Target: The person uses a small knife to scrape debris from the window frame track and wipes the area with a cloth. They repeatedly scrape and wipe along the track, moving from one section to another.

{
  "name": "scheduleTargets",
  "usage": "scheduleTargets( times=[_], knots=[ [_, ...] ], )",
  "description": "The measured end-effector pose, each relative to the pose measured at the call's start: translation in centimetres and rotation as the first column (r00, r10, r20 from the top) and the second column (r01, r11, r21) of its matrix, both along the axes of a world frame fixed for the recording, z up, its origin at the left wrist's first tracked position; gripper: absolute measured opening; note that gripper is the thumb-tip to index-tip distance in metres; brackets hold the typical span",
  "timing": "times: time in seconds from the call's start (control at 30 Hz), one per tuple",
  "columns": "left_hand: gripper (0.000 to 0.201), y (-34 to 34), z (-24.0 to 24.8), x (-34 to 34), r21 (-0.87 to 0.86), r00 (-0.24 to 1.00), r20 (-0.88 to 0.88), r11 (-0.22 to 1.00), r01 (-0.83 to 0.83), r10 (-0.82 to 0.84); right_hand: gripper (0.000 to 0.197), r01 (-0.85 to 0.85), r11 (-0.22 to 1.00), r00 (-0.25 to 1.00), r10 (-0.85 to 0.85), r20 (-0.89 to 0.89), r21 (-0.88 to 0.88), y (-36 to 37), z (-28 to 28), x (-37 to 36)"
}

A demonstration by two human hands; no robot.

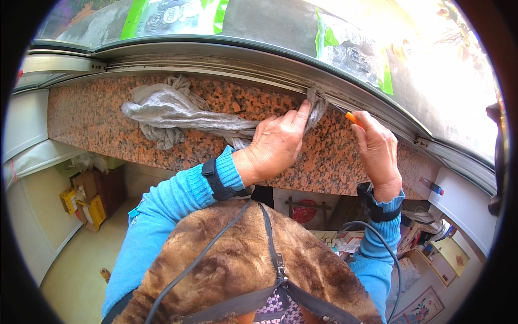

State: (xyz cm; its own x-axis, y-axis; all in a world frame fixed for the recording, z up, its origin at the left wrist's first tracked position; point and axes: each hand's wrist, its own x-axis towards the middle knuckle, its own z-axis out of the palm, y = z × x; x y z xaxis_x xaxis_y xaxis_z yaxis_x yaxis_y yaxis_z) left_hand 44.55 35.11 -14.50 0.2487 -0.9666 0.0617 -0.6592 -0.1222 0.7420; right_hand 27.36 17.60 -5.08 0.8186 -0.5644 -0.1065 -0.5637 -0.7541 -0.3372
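Observation:
A grey cloth (178, 110) lies bunched and stretched along the speckled reddish granite sill (334, 162). Its right end reaches the metal window track (216, 66), where my left hand (274, 141) presses it with the index finger extended and the other fingers curled over the fabric. To the right, my right hand (379, 154) grips a screwdriver (353, 118) by its orange handle. The thin metal shaft points left toward the track, close to the cloth's end. Its tip is hidden at the cloth, so I cannot tell whether it touches the track.
Beyond the glass lie two clear, green-edged packages (175, 19) (353, 54). A small blue-and-red item (436, 188) is at the sill's right end. Below left, yellow-and-brown boxes (89, 205) stand on the floor. A red round object (305, 210) shows beneath the sill. A dark cable (396, 259) hangs by my right arm.

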Motion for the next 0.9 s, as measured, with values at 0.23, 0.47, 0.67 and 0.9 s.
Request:
scheduleTargets(
  times=[0.23,0.47,0.67,0.9],
  knots=[
    [0.078,-0.6,0.3,-0.7,-0.004,1.000,0.011,1.000,0.005,-0.005,0.018,0.098,0.987,0.995,-0.093,-0.045,0.124,-0.8,1.0,0.0],
    [0.077,1.3,0.3,1.3,-0.060,0.996,-0.002,0.994,-0.090,0.090,0.017,-0.075,0.996,0.992,0.069,0.103,0.053,0.2,-1.1,2.4],
    [0.077,0.6,0.3,0.5,-0.037,0.999,0.018,0.999,-0.027,0.027,0.020,0.032,0.998,0.999,-0.032,-0.005,0.052,0.3,0.0,1.5],
    [0.078,3.5,0.4,3.5,-0.032,0.989,0.066,0.991,-0.127,0.129,0.021,-0.165,0.982,0.980,0.153,0.125,0.088,1.1,-2.2,5.8]
  ],
)
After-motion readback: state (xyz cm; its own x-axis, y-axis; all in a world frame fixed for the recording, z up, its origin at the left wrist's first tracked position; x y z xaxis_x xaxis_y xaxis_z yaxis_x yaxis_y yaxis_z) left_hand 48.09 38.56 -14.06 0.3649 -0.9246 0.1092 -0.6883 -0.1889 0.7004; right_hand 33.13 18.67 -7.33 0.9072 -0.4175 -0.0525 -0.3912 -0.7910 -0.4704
